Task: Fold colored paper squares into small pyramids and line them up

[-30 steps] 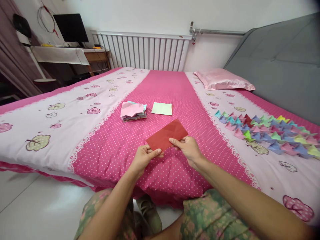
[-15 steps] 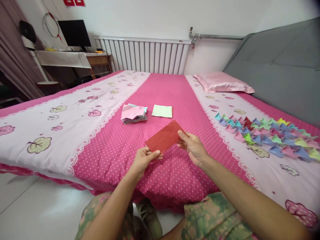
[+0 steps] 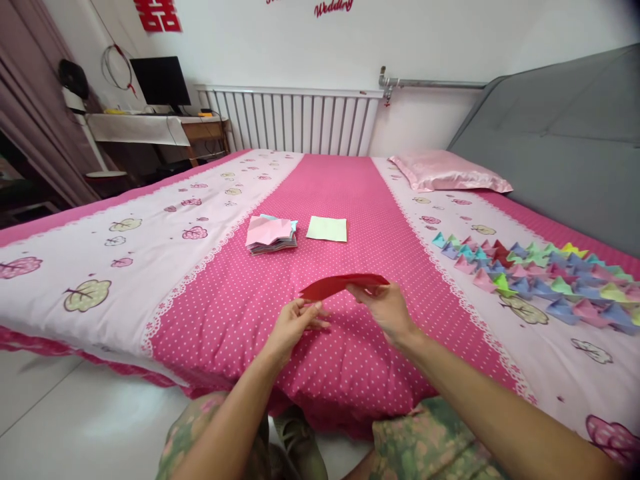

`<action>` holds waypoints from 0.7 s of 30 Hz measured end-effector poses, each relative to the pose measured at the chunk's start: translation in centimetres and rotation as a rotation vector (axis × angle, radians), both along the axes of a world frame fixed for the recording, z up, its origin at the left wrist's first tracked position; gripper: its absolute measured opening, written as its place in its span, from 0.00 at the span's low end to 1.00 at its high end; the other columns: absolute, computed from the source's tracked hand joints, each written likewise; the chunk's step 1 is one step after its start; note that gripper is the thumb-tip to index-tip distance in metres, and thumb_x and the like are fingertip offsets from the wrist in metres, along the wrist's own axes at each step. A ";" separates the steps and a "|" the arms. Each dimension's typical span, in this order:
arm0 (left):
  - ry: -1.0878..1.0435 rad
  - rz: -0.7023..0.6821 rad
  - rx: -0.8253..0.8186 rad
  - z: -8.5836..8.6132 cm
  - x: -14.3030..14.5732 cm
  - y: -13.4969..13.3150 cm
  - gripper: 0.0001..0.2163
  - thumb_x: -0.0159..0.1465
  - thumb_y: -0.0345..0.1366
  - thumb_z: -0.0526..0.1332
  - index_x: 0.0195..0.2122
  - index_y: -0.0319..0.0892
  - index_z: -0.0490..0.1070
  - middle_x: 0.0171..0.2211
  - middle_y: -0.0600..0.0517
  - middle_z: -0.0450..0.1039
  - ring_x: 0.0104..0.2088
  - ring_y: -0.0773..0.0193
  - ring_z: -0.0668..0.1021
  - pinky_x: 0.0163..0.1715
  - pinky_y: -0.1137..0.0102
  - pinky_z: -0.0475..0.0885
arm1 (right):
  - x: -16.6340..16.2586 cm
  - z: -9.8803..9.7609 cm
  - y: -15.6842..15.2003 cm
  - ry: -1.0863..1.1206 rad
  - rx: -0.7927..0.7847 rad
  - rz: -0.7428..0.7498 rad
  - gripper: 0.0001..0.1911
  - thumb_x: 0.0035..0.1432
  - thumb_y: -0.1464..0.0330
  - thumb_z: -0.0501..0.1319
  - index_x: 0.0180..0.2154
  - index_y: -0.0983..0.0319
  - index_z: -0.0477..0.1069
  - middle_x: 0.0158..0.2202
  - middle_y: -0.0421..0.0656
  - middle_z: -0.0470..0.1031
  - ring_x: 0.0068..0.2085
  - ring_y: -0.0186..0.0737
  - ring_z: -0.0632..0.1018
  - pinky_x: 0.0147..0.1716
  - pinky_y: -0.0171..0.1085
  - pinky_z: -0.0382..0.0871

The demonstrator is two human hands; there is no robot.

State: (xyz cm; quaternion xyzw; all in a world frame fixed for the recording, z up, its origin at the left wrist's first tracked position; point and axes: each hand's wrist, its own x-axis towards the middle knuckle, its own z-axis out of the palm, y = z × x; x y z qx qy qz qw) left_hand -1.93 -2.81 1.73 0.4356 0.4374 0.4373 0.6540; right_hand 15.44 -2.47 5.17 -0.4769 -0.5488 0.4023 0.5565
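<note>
A sheet of red paper (image 3: 340, 285) is held above the bed, seen nearly edge-on and slightly bowed. My right hand (image 3: 387, 310) pinches it near its right end, the thumb toward me and the other fingers partly hidden. Just below the paper's left end is my left hand (image 3: 293, 330), its thumb and fingers apart and close to the lower edge; whether they touch it is hard to see. Beyond the hands lie a stack of coloured paper sheets (image 3: 270, 232), pink on top, and a pale green sheet (image 3: 327, 229) with a reddish edge showing at its right side.
Rows of small folded paper boats (image 3: 543, 267) in many colours cover the bed's right side. A pink pillow (image 3: 450, 171) rests against the grey headboard (image 3: 560, 133). A radiator (image 3: 295, 123) and a desk with a monitor (image 3: 161, 81) stand beyond the bed.
The red paper has tilted from showing its broad face to nearly edge-on and bowed. My left fingers have loosened from its left corner. The view has tipped up slightly.
</note>
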 end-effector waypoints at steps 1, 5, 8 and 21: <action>-0.005 -0.037 -0.014 0.1 -0.1 0.0 0.19 0.52 0.44 0.62 0.40 0.35 0.69 0.32 0.42 0.76 0.26 0.62 0.78 0.31 0.69 0.71 | 0.1 0.0 0.0 -0.058 0.096 0.006 0.08 0.46 0.65 0.63 0.31 0.59 0.76 0.30 0.42 0.76 0.32 0.39 0.74 0.33 0.40 0.67; -0.246 -0.137 -0.084 0.8 -0.2 -0.4 0.22 0.55 0.51 0.55 0.36 0.35 0.72 0.33 0.41 0.76 0.34 0.58 0.78 0.39 0.66 0.69 | 0.3 -0.1 -0.4 -0.354 0.384 0.036 0.08 0.50 0.69 0.60 0.34 0.54 0.76 0.40 0.44 0.73 0.42 0.42 0.72 0.42 0.45 0.66; -0.410 -0.020 -0.119 1.2 -0.2 -0.6 0.19 0.55 0.50 0.56 0.37 0.38 0.71 0.35 0.44 0.76 0.38 0.58 0.77 0.41 0.66 0.69 | 0.0 -0.5 -0.8 -0.516 0.450 0.083 0.09 0.50 0.69 0.60 0.34 0.52 0.76 0.45 0.43 0.71 0.44 0.43 0.70 0.41 0.45 0.66; -0.370 0.027 -0.084 0.8 -0.1 -0.6 0.11 0.56 0.35 0.60 0.38 0.35 0.72 0.38 0.44 0.75 0.38 0.60 0.77 0.41 0.68 0.70 | -0.6 -1.2 -0.7 -0.555 0.300 0.221 0.08 0.50 0.66 0.60 0.35 0.54 0.76 0.52 0.44 0.64 0.46 0.43 0.70 0.41 0.43 0.68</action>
